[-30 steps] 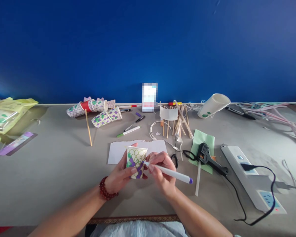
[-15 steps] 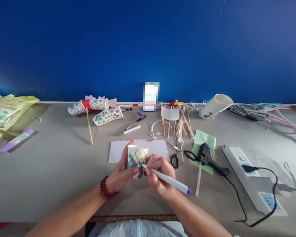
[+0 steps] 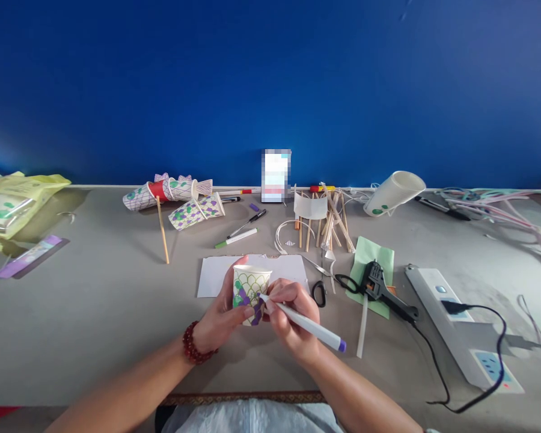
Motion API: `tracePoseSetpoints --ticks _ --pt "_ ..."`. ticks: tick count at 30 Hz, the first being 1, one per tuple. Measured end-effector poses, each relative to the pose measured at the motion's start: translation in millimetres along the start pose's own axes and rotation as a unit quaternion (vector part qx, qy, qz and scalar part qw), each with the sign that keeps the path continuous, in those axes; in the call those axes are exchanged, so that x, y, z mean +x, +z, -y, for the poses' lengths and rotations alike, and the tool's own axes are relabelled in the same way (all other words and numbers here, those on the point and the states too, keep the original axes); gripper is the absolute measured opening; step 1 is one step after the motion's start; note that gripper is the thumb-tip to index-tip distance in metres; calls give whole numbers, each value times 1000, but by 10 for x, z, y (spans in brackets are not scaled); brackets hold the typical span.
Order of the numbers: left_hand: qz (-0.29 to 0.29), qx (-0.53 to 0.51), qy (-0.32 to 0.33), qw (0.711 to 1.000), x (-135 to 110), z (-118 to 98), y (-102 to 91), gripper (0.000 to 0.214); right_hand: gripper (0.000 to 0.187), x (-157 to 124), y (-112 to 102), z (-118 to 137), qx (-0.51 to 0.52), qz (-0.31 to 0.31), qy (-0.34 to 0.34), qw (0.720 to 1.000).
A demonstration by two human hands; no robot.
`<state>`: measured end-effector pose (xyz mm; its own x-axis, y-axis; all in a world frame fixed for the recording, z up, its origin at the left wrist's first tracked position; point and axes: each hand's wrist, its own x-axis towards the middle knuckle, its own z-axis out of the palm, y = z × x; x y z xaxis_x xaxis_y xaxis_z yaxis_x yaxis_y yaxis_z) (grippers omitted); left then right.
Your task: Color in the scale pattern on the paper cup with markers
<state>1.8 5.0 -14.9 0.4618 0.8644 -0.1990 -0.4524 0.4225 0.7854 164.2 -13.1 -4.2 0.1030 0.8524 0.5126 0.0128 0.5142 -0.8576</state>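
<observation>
A paper cup with green scale outlines and some purple and green patches is held upright by my left hand, the thumb across its front. A beaded bracelet circles that wrist. My right hand pinches a white marker with a purple end, its tip against the cup's right side. Under and behind the hands lies a white sheet. Beyond it rest a green marker, a black pen and a purple cap.
A glue gun lies on green paper beside scissors. Wooden sticks, stacked cups and a blurred screen stand farther back. Decorated cups lie left; a power strip with a cord is at right.
The marker tip has shifted very slightly up along the cup, with my right hand moving a little. The left hand and cup stay in place.
</observation>
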Motion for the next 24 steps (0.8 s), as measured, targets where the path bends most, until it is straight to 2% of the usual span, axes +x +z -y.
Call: tracePoseSetpoints --ticks 10,24 --pt "1 11 8 1000 11 32 -43 102 13 5 -4 -3 15 16 -14 1000" --pt "0 1 7 1000 8 16 -30 103 18 -2 -4 -15 -2 -8 -3 1000"
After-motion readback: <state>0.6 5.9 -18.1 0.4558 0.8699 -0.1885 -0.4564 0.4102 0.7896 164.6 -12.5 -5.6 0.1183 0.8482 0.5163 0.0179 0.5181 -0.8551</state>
